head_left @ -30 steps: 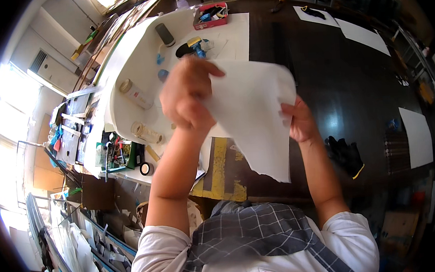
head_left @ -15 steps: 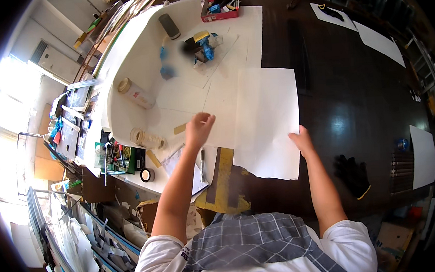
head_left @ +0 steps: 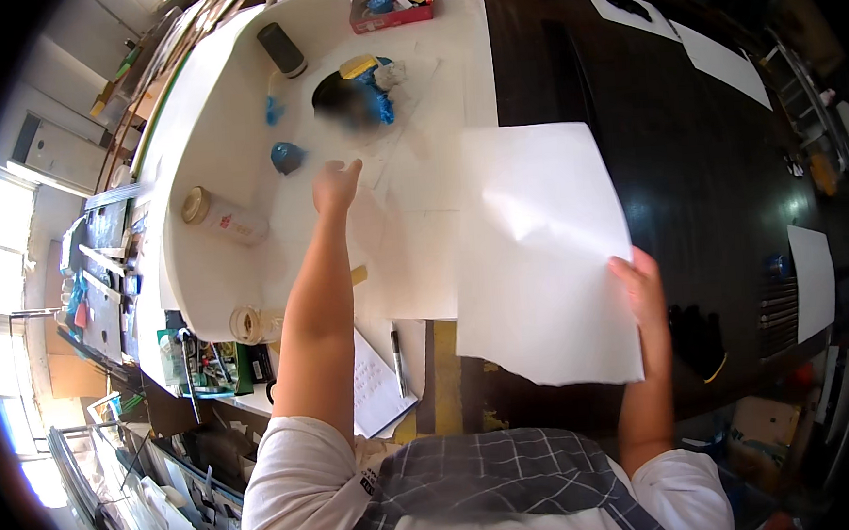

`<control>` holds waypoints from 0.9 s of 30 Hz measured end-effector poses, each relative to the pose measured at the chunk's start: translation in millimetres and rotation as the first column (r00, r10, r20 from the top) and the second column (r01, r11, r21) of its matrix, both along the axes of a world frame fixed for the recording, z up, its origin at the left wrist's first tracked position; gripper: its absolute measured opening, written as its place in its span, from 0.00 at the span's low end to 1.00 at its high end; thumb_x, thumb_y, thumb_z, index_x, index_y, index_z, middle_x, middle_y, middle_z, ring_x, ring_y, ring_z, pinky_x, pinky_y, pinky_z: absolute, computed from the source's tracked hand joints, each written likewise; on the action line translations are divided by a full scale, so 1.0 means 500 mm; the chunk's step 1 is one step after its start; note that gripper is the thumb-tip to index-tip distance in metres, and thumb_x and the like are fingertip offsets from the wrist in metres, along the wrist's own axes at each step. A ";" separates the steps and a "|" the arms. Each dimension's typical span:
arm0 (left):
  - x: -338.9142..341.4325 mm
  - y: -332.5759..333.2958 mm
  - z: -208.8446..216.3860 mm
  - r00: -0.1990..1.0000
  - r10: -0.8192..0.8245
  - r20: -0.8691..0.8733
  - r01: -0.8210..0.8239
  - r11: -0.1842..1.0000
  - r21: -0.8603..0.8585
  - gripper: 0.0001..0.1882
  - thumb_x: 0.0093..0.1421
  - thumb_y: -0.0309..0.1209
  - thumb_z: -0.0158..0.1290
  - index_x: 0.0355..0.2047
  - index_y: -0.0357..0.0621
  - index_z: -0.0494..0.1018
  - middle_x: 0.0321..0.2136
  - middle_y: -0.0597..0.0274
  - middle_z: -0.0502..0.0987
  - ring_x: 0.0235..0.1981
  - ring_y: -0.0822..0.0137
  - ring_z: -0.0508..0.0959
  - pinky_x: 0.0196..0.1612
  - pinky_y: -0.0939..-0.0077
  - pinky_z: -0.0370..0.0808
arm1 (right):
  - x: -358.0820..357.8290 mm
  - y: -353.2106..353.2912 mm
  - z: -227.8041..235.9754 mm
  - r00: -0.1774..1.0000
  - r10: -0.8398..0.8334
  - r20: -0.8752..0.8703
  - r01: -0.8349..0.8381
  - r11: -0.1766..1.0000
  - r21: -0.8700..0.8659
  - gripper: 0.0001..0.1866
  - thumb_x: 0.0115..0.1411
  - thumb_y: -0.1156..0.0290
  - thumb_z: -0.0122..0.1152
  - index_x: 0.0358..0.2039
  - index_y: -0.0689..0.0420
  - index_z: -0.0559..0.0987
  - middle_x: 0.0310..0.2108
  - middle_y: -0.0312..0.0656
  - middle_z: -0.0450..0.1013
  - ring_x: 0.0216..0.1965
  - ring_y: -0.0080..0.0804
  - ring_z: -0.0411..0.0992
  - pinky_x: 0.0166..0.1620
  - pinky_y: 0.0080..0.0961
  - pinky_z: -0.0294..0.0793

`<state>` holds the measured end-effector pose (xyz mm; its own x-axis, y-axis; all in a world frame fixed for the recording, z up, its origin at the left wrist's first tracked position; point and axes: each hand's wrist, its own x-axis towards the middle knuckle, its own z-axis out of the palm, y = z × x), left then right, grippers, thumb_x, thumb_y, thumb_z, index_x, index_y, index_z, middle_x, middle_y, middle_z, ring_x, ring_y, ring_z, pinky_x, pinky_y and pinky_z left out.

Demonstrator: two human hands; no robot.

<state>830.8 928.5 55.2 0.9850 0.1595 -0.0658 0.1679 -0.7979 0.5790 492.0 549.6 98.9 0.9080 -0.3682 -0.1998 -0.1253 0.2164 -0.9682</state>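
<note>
A blank white sheet of paper [head_left: 546, 258] is pinched at its right edge by my right hand [head_left: 643, 286]; the sheet bows and looks raised. My left hand [head_left: 338, 185] reaches forward over the white-covered worktop [head_left: 414, 256], its thumb and fingers apart with nothing visible in them. Beyond its fingertips lies a small blue wad [head_left: 288, 158]. Farther off is a blurred dark round thing [head_left: 335, 100], topped by a yellow block [head_left: 359, 67] beside crumpled blue material [head_left: 381, 102]. A tan strip [head_left: 359, 275] lies beside my left forearm.
Along the left stand a white bottle [head_left: 232, 220], a clear jar [head_left: 253, 324] and a dark grey cylinder [head_left: 281, 50]. A red box of tools [head_left: 391, 5] sits at the back. Near me lie a notepad [head_left: 379, 389] and marker [head_left: 398, 364]. Dark gloves [head_left: 698, 341] rest on the right.
My left hand has stretched forward and left, toward the blue wad. My right hand has lifted the paper and drawn it a little right and nearer me. The whole view has shifted slightly.
</note>
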 end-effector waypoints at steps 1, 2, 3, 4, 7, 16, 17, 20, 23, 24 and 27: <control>0.013 -0.007 -0.003 1.000 0.019 0.020 -0.019 1.000 0.002 0.31 0.49 0.52 0.57 0.46 0.39 0.73 0.45 0.50 0.76 0.49 0.51 0.74 0.50 0.62 0.70 | -0.020 -0.006 0.037 1.000 -0.024 -0.018 0.025 1.000 0.009 0.15 0.58 0.72 0.55 0.44 0.66 0.74 0.36 0.38 0.75 0.35 0.20 0.71 0.39 0.18 0.69; 0.027 -0.016 -0.006 0.998 0.037 0.043 -0.037 0.999 0.004 0.31 0.49 0.52 0.57 0.46 0.39 0.73 0.45 0.50 0.76 0.49 0.51 0.74 0.50 0.62 0.70 | -0.035 -0.010 0.066 0.998 -0.050 -0.033 0.051 0.999 0.018 0.15 0.58 0.72 0.55 0.45 0.66 0.73 0.37 0.38 0.75 0.36 0.20 0.71 0.41 0.19 0.69; 0.042 -0.026 -0.010 0.995 0.055 0.088 -0.055 0.998 -0.004 0.32 0.48 0.51 0.58 0.45 0.38 0.73 0.45 0.49 0.76 0.49 0.51 0.74 0.49 0.62 0.70 | -0.042 -0.013 0.082 0.998 -0.057 -0.025 0.057 0.998 0.012 0.15 0.58 0.72 0.55 0.45 0.66 0.73 0.37 0.38 0.75 0.36 0.20 0.71 0.41 0.19 0.69; 0.057 -0.034 -0.015 0.992 0.067 0.108 -0.068 0.998 0.007 0.32 0.48 0.51 0.57 0.45 0.38 0.73 0.45 0.48 0.76 0.48 0.51 0.74 0.48 0.62 0.71 | -0.045 -0.016 0.095 0.998 -0.062 -0.017 0.062 0.998 0.005 0.15 0.58 0.72 0.56 0.45 0.66 0.73 0.38 0.38 0.75 0.36 0.20 0.71 0.41 0.19 0.69; 0.094 -0.066 -0.014 0.990 0.089 0.110 -0.092 0.996 0.018 0.32 0.48 0.52 0.57 0.44 0.38 0.74 0.44 0.47 0.75 0.46 0.50 0.75 0.46 0.62 0.72 | -0.040 -0.016 0.092 0.995 -0.095 0.010 0.095 0.995 -0.020 0.15 0.59 0.72 0.56 0.45 0.66 0.73 0.38 0.38 0.75 0.35 0.19 0.71 0.40 0.19 0.70; 0.142 -0.102 -0.044 0.941 0.198 0.276 -0.211 0.977 0.018 0.26 0.48 0.51 0.54 0.30 0.37 0.77 0.36 0.47 0.77 0.38 0.46 0.76 0.41 0.57 0.72 | 0.067 0.038 0.018 0.987 -0.148 0.065 0.153 0.985 -0.081 0.13 0.60 0.71 0.57 0.43 0.64 0.74 0.35 0.34 0.74 0.33 0.16 0.69 0.38 0.15 0.68; 0.142 -0.096 -0.049 0.939 0.181 0.292 -0.198 0.980 0.031 0.26 0.48 0.51 0.53 0.29 0.36 0.77 0.35 0.47 0.77 0.38 0.46 0.77 0.40 0.57 0.72 | 0.089 0.046 0.001 0.986 -0.151 0.072 0.157 0.984 -0.089 0.13 0.60 0.71 0.57 0.43 0.64 0.74 0.35 0.34 0.74 0.33 0.16 0.68 0.37 0.15 0.68; 0.145 -0.087 -0.054 0.936 0.148 0.320 -0.174 0.984 0.051 0.26 0.49 0.51 0.53 0.28 0.35 0.77 0.33 0.45 0.77 0.37 0.45 0.76 0.40 0.56 0.72 | 0.157 0.064 -0.047 0.982 -0.160 0.096 0.172 0.975 -0.140 0.13 0.61 0.70 0.56 0.43 0.64 0.73 0.35 0.33 0.73 0.33 0.15 0.67 0.38 0.15 0.67; 0.155 -0.073 -0.052 0.939 0.118 0.324 -0.143 0.988 0.055 0.26 0.50 0.52 0.52 0.26 0.35 0.77 0.31 0.43 0.77 0.36 0.44 0.76 0.40 0.56 0.72 | 0.219 0.083 -0.090 0.979 -0.163 0.123 0.179 0.975 -0.129 0.12 0.61 0.71 0.55 0.43 0.64 0.73 0.35 0.34 0.73 0.34 0.15 0.67 0.39 0.16 0.67; 0.161 -0.066 -0.052 0.939 0.110 0.325 -0.134 0.989 0.054 0.27 0.50 0.52 0.52 0.26 0.35 0.77 0.30 0.42 0.77 0.36 0.44 0.76 0.40 0.56 0.72 | 0.236 0.087 -0.103 0.978 -0.157 0.135 0.174 0.976 -0.127 0.12 0.61 0.71 0.55 0.43 0.64 0.74 0.35 0.34 0.73 0.34 0.15 0.67 0.39 0.16 0.67; 0.179 -0.046 -0.056 0.930 0.131 0.343 -0.154 0.987 0.040 0.28 0.51 0.53 0.52 0.25 0.34 0.77 0.29 0.41 0.77 0.36 0.43 0.76 0.40 0.56 0.72 | 0.278 0.099 -0.130 0.977 -0.175 0.125 0.189 0.976 -0.107 0.11 0.61 0.71 0.54 0.41 0.64 0.74 0.33 0.32 0.72 0.33 0.14 0.66 0.37 0.16 0.66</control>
<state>920.1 905.5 27.1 0.9137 0.2927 0.2821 0.0862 -0.8177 0.5692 630.8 599.3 33.7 0.8378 -0.5442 -0.0440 0.0188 0.1094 -0.9938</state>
